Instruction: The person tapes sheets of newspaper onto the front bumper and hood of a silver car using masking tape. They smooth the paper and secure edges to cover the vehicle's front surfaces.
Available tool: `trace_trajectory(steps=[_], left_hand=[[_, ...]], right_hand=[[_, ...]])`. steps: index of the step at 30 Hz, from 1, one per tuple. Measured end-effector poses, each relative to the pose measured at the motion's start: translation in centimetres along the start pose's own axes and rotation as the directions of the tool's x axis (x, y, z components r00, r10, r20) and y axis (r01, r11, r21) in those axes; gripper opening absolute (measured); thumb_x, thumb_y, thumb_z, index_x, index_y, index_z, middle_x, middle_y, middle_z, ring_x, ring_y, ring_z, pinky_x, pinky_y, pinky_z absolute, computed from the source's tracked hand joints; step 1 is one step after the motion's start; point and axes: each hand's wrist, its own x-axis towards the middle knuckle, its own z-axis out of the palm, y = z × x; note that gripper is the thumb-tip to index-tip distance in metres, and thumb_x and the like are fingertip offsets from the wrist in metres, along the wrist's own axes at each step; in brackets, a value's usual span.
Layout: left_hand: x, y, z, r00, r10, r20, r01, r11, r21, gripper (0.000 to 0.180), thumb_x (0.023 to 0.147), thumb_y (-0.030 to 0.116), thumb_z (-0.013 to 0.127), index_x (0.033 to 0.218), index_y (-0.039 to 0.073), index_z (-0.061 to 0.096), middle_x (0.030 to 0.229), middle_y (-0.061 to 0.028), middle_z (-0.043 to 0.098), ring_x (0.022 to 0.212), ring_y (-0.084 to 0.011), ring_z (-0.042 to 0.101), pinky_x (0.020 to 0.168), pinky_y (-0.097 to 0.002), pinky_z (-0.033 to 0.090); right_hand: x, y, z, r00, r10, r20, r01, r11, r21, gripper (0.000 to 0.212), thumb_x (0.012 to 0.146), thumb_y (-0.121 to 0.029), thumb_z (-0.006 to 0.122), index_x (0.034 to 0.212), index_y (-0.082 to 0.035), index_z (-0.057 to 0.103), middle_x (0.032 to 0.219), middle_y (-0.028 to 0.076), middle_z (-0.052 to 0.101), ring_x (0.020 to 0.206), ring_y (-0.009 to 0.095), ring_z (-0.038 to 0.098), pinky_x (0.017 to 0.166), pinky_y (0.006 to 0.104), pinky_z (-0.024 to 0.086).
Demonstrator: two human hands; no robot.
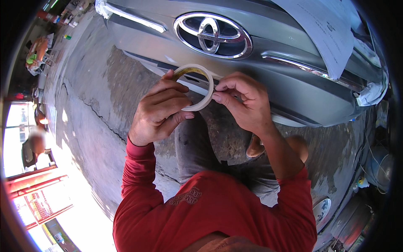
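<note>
A roll of pale masking tape (210, 84) is held upright in front of me, its yellowish inner ring showing. My left hand (157, 109) grips the roll from its left side, fingers and thumb closed around the rim. On the opposite side, my right hand (247, 101) pinches at the roll's edge between thumb and forefinger. Whether a loose tape end is between those fingertips is too small to make out. Just beyond both hands stands a grey car panel (289, 90) with a chrome oval emblem (210, 38).
White paper (323, 31) covers the panel's upper right. Chrome strips (136, 19) flank the emblem, with wrapped masking at the outer ends. Cracked concrete floor (90, 101) lies around. Tyres (352, 222) sit at lower right; a person (35, 147) is at far left near a red gate (42, 206).
</note>
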Motion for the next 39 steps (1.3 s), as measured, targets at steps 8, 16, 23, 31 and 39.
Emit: trace_trajectory(steps=[8, 16, 23, 31, 39], left_hand=[[4.2, 0.6, -3.1, 0.987, 0.088, 0.133, -0.086, 0.996, -0.02, 0.035, 0.081, 0.014, 0.091, 0.11, 0.001, 0.077, 0.097, -0.0133, 0.077, 0.094, -0.0328, 0.075, 0.1, -0.0481, 0.059], [14.4, 0.9, -8.4, 0.908, 0.192, 0.374, -0.305, 0.912, 0.273, 0.032, 0.096, 0.011, 0.077, 0.129, 0.009, 0.078, 0.12, -0.0139, 0.079, 0.1, -0.0293, 0.078, 0.091, -0.0344, 0.061], [17.7, 1.4, -9.5, 0.838, 0.327, 0.438, -0.49, 0.804, 0.337, 0.032, 0.093, 0.0, 0.074, 0.123, 0.008, 0.08, 0.096, -0.0103, 0.07, 0.082, -0.0237, 0.071, 0.069, -0.0378, 0.054], [19.7, 2.1, -9.2, 0.791, 0.475, 0.386, -0.583, 0.777, 0.237, 0.026, 0.085, 0.004, 0.083, 0.111, 0.007, 0.081, 0.079, -0.0061, 0.067, 0.065, -0.0252, 0.067, 0.056, -0.0394, 0.05], [19.8, 2.0, -9.5, 0.804, 0.39, 0.448, -0.546, 0.782, 0.299, 0.027, 0.085, 0.003, 0.082, 0.111, 0.006, 0.081, 0.081, -0.0064, 0.069, 0.068, -0.0246, 0.068, 0.057, -0.0404, 0.05]], right_hand=[[-0.7, -0.5, 0.2, 0.995, 0.03, -0.093, -0.03, 1.0, 0.008, 0.008, 0.104, 0.0, 0.068, 0.106, 0.006, 0.065, 0.094, 0.008, 0.068, 0.073, 0.012, 0.07, 0.064, 0.026, 0.056], [3.2, -2.9, 1.0, 0.8, 0.154, -0.579, -0.033, 0.976, 0.215, 0.012, 0.103, -0.007, 0.072, 0.103, 0.004, 0.069, 0.073, 0.004, 0.069, 0.054, 0.007, 0.061, 0.048, 0.0244, 0.047], [5.3, -3.6, 3.2, 0.647, 0.175, -0.742, -0.021, 0.977, 0.212, 0.015, 0.103, -0.01, 0.073, 0.099, 0.004, 0.069, 0.063, 0.005, 0.064, 0.05, 0.01, 0.059, 0.048, 0.0261, 0.051], [5.9, -2.7, 3.2, 0.636, 0.117, -0.763, 0.103, 0.967, 0.234, 0.015, 0.101, -0.004, 0.071, 0.091, 0.006, 0.066, 0.066, 0.009, 0.07, 0.053, 0.01, 0.065, 0.048, 0.0267, 0.052], [6.2, -4.3, 2.6, 0.633, 0.175, -0.754, -0.062, 0.982, 0.176, 0.019, 0.101, -0.008, 0.073, 0.087, 0.004, 0.069, 0.061, 0.007, 0.066, 0.051, 0.013, 0.064, 0.05, 0.0294, 0.055]])
